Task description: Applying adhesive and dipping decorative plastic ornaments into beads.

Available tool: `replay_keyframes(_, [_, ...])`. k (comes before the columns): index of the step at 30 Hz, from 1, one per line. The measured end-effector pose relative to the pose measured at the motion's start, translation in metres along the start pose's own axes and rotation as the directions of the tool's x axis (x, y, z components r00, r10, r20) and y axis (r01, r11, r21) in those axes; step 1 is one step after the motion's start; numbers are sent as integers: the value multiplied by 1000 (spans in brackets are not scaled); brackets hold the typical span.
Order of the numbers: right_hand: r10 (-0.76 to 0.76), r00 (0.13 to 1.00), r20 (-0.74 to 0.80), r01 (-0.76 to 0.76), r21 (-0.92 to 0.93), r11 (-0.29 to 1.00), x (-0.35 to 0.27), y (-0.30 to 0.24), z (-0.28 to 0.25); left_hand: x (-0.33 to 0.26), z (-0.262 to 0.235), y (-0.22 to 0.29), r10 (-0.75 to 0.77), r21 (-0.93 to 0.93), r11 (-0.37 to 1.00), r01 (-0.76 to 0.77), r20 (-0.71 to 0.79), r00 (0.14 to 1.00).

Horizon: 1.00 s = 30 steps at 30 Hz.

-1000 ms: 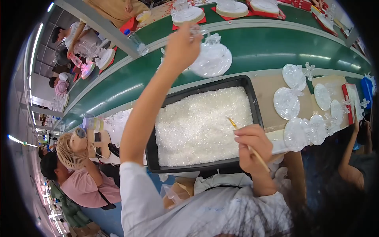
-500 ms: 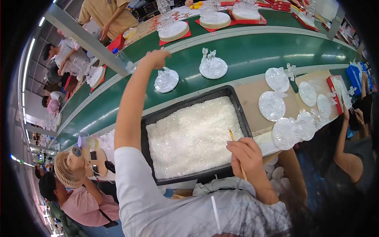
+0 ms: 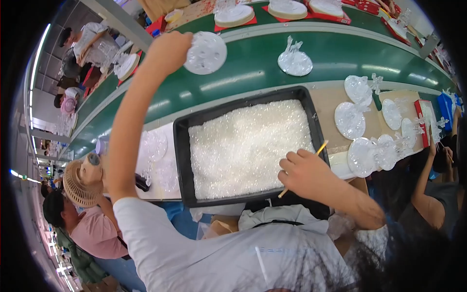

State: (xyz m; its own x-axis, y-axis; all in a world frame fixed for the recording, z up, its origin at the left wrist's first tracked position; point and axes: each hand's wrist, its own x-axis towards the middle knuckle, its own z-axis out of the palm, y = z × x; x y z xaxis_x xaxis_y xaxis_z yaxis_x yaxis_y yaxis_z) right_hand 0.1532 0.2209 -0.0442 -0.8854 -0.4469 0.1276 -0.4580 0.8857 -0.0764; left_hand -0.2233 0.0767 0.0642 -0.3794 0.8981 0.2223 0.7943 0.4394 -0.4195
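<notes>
Over the green belt, my left hand [image 3: 169, 52] grips the edge of a round white base [image 3: 207, 53] and tilts it so its flat face with several dark round spots shows. The fingers behind the disc are partly hidden. My right hand [image 3: 305, 174] is closed around a slim paintbrush [image 3: 321, 148] with a yellowish handle, above the near right edge of a black tray [image 3: 177, 160]. Glittering white flakes [image 3: 250, 146] fill that tray. Further right on the belt stands another white base with a clear figure [image 3: 295, 62].
Several glittery round bases [image 3: 350, 120] with clear ornaments lie on the board right of the tray. Past the belt [image 3: 243, 80], white discs [image 3: 234, 17] rest on red boxes. A co-worker in pink [image 3: 99, 233] with a beige fan [image 3: 80, 176] sits at left; another works at far right.
My left hand has taken the nearer left base off the belt and tipped it up. My right hand has turned over, with the brush now slanting the other way. The view has shifted.
</notes>
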Motion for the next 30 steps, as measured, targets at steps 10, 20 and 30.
replay_keyframes(10, [3, 946, 325, 19, -65, 998, 30, 6, 35, -144, -45, 74, -23, -234, 966, 107, 336, 942])
replay_keyframes(20, [5, 801, 599, -36, 40, 999, 98, -8, 46, -146, 22, 87, -21, -314, 931, 187, 464, 886])
replay_keyframes(30, [-126, 785, 607, -4, 207, 978, 92, -12, 1, -169, 26, 93, -162, -427, 837, 342, 403, 901])
